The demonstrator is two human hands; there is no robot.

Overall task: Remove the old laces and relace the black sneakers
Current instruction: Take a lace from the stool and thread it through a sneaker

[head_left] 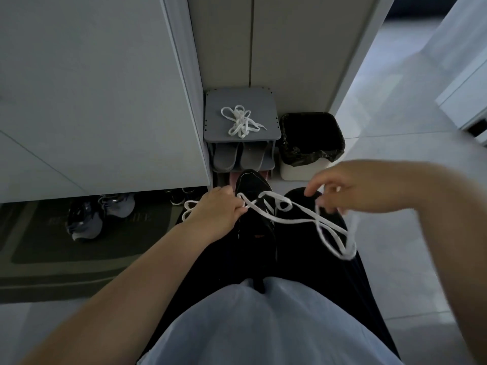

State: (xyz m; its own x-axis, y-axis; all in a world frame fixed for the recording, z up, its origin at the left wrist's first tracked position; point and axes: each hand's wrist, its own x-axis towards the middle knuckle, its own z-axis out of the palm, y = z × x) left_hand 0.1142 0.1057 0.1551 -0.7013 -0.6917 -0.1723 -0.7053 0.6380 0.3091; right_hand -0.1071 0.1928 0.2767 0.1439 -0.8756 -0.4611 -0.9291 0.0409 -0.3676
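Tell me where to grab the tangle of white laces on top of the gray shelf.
Pinch the lace bundle at its middle, where the loops cross, coming straight down from above. It lies flat on the shelf, loose ends trailing right, and a wall stands close behind.

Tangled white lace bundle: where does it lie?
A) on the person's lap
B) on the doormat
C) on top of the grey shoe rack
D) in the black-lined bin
C: the lace bundle lies on the grey shoe rack, on its top shelf, left of the bin.
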